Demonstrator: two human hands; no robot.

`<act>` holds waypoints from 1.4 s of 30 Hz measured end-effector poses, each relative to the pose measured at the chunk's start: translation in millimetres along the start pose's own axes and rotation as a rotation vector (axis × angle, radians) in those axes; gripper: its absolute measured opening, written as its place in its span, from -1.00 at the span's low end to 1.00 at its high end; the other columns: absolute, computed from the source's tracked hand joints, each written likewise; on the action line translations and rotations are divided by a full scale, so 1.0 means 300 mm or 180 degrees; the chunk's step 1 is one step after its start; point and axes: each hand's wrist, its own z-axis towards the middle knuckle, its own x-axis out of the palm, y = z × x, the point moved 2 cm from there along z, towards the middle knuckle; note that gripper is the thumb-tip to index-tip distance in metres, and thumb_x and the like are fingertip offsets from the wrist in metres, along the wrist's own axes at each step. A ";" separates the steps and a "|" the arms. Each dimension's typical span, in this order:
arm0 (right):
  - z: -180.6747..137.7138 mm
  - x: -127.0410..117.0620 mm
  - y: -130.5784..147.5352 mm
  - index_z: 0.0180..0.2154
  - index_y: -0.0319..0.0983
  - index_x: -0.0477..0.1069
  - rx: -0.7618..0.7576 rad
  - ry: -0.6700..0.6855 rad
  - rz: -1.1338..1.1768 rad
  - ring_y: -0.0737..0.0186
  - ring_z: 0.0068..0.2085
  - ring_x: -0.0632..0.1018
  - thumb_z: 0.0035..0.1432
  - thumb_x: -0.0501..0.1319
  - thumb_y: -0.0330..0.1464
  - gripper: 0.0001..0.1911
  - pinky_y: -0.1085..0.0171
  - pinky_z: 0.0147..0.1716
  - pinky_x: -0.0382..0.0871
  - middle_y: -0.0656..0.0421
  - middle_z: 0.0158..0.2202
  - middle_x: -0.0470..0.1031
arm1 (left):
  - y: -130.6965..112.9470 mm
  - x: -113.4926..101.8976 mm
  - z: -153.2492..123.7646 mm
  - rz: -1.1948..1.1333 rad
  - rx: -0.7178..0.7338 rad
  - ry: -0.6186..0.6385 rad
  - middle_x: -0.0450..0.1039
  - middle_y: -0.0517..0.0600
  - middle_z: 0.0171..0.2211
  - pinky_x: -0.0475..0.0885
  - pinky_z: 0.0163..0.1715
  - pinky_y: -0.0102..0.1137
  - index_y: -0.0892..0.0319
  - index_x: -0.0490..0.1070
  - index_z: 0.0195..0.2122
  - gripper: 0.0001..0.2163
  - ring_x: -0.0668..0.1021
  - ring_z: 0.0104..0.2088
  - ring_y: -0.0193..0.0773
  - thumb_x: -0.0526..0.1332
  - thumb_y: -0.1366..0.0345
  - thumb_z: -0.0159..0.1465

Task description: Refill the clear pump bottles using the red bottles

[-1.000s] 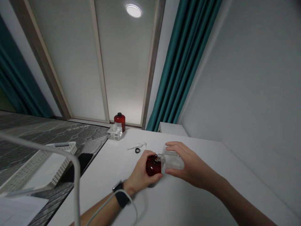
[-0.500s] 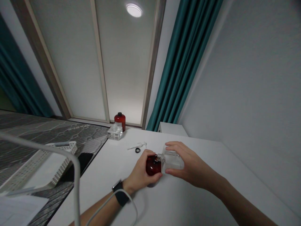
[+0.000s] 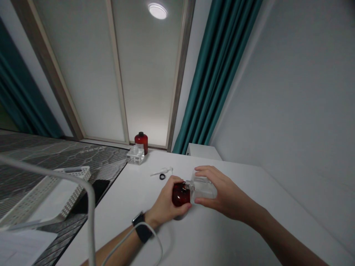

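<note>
My left hand (image 3: 168, 201), with a dark watch on its wrist, is wrapped round a dark red bottle (image 3: 180, 194) above the white table. In my right hand (image 3: 222, 190) is a clear bottle (image 3: 203, 188) lying on its side in the air. The two bottles meet at their necks; whether any liquid passes between them I cannot tell. Beyond my left hand, a white pump head with its tube (image 3: 163, 171) lies on the table. A small black ring (image 3: 162, 177) lies just in front of it.
At the table's (image 3: 133, 199) far left corner stand a red bottle with a black cap (image 3: 141, 140) and a clear square container (image 3: 135, 155). A white perforated basket (image 3: 69, 201) is at the left. A pale cable (image 3: 90, 207) crosses the left foreground.
</note>
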 end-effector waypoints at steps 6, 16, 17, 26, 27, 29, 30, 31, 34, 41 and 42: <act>0.000 -0.001 -0.002 0.03 -0.19 0.35 0.0000 0.0038 -0.0011 -0.03 0.14 0.47 0.00 0.44 -0.35 -0.45 -0.07 0.12 0.41 -0.04 0.13 0.44 | 0.001 -0.001 -0.001 0.0011 0.0013 -0.0019 0.33 0.06 -0.07 0.39 -0.03 -0.19 0.13 0.21 0.00 -0.50 0.47 -0.08 -0.08 0.37 0.33 0.05; 0.005 -0.004 -0.008 0.03 -0.16 0.37 -0.0088 0.0033 0.0036 -0.04 0.12 0.49 0.01 0.43 -0.33 -0.47 -0.07 0.10 0.42 -0.03 0.11 0.45 | 0.002 -0.001 0.001 0.0010 0.0047 -0.0029 0.33 0.05 -0.09 0.40 -0.04 -0.20 0.13 0.22 0.00 -0.51 0.46 -0.09 -0.09 0.37 0.31 0.06; 0.006 -0.004 -0.009 0.03 -0.16 0.37 -0.0096 0.0035 0.0040 -0.03 0.12 0.49 0.01 0.43 -0.33 -0.47 -0.06 0.10 0.42 -0.03 0.11 0.45 | 0.002 -0.001 0.001 0.0009 0.0050 -0.0031 0.33 0.05 -0.09 0.40 -0.05 -0.20 0.13 0.22 0.00 -0.51 0.46 -0.10 -0.10 0.37 0.31 0.06; 0.009 -0.007 -0.011 0.02 -0.19 0.36 -0.0095 0.0107 0.0012 -0.03 0.13 0.48 -0.01 0.45 -0.36 -0.45 -0.06 0.11 0.42 -0.04 0.12 0.44 | -0.001 0.000 0.000 0.0026 0.0020 -0.0042 0.33 0.06 -0.08 0.40 -0.03 -0.18 0.13 0.23 -0.02 -0.51 0.46 -0.08 -0.08 0.37 0.31 0.05; 0.009 -0.007 -0.011 0.03 -0.19 0.36 -0.0107 0.0099 0.0018 -0.03 0.14 0.48 -0.01 0.45 -0.36 -0.45 -0.06 0.12 0.41 -0.04 0.12 0.44 | -0.001 0.000 0.000 0.0021 0.0018 -0.0042 0.34 0.06 -0.08 0.40 -0.03 -0.18 0.13 0.23 -0.02 -0.51 0.46 -0.08 -0.08 0.37 0.31 0.05; 0.010 -0.008 -0.012 0.03 -0.18 0.36 -0.0140 0.0083 0.0037 -0.03 0.14 0.48 0.00 0.44 -0.36 -0.46 -0.05 0.12 0.41 -0.04 0.12 0.45 | -0.001 0.000 -0.001 0.0013 0.0010 -0.0041 0.34 0.06 -0.08 0.40 -0.03 -0.18 0.13 0.23 -0.02 -0.51 0.46 -0.09 -0.09 0.38 0.31 0.05; 0.011 -0.008 -0.012 0.03 -0.18 0.37 -0.0157 0.0075 0.0049 -0.03 0.14 0.48 0.00 0.44 -0.36 -0.46 -0.05 0.12 0.41 -0.04 0.12 0.45 | -0.001 0.000 -0.001 0.0012 0.0004 -0.0040 0.34 0.06 -0.08 0.41 -0.03 -0.19 0.13 0.23 -0.02 -0.51 0.47 -0.09 -0.09 0.38 0.31 0.05; 0.011 -0.009 -0.012 0.03 -0.17 0.37 -0.0167 0.0067 0.0058 -0.03 0.14 0.48 0.00 0.43 -0.36 -0.47 -0.05 0.12 0.41 -0.04 0.12 0.45 | -0.001 0.000 -0.001 0.0013 -0.0001 -0.0044 0.34 0.06 -0.09 0.41 -0.04 -0.19 0.13 0.23 -0.02 -0.51 0.47 -0.09 -0.09 0.38 0.31 0.05; 0.013 -0.010 -0.012 0.03 -0.17 0.37 -0.0171 0.0080 0.0059 -0.03 0.14 0.48 0.01 0.43 -0.35 -0.47 -0.05 0.12 0.41 -0.04 0.12 0.46 | -0.002 -0.001 0.000 0.0020 -0.0001 -0.0054 0.34 0.06 -0.09 0.41 -0.04 -0.19 0.12 0.23 -0.02 -0.51 0.47 -0.09 -0.08 0.38 0.30 0.05; 0.015 -0.010 -0.011 0.02 -0.16 0.38 -0.0214 0.0055 0.0049 -0.04 0.13 0.49 0.00 0.43 -0.34 -0.48 -0.04 0.10 0.42 -0.04 0.11 0.46 | -0.001 -0.001 -0.001 0.0009 0.0001 -0.0074 0.34 0.06 -0.09 0.41 -0.04 -0.19 0.12 0.24 -0.02 -0.51 0.47 -0.09 -0.08 0.39 0.29 0.04; 0.015 -0.010 -0.011 0.02 -0.16 0.38 -0.0224 0.0050 0.0048 -0.04 0.12 0.49 0.00 0.43 -0.33 -0.48 -0.04 0.10 0.42 -0.03 0.11 0.46 | -0.001 0.000 -0.001 0.0006 0.0010 -0.0077 0.34 0.06 -0.09 0.41 -0.04 -0.19 0.13 0.24 -0.02 -0.51 0.47 -0.09 -0.08 0.38 0.29 0.05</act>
